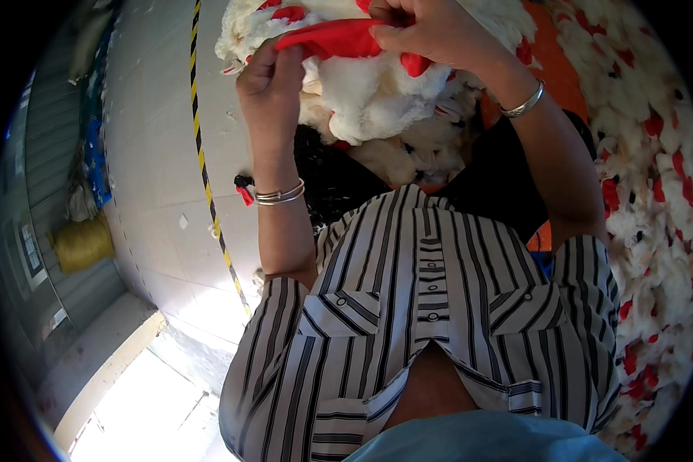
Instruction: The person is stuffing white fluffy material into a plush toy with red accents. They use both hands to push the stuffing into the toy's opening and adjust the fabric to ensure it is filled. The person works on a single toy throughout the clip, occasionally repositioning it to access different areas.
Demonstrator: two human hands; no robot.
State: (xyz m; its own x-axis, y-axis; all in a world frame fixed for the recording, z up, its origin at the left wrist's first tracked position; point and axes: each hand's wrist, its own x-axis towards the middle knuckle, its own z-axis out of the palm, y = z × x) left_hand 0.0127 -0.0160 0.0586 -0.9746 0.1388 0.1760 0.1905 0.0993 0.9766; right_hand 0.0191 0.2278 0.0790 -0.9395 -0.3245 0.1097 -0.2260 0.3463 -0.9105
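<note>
A strip of red fabric (335, 38) is stretched between my two hands near the top of the view. My left hand (273, 81) pinches its left end between thumb and fingers. Bent over the other end, my right hand (427, 35) grips the fabric with thumb and fingers. Right below lies a heap of fluffy white plush pieces (385, 100) with red parts, on and in front of my lap. Part of the red fabric's right end is hidden by my right hand.
More white plush pieces with red and black parts form a large pile (647, 254) along the right. An orange surface (554, 65) shows beside the heap. Yellow-and-black striped tape (200, 146) runs along the grey floor (150, 115) at left. A yellow bundle (83, 242) stands by the far-left wall.
</note>
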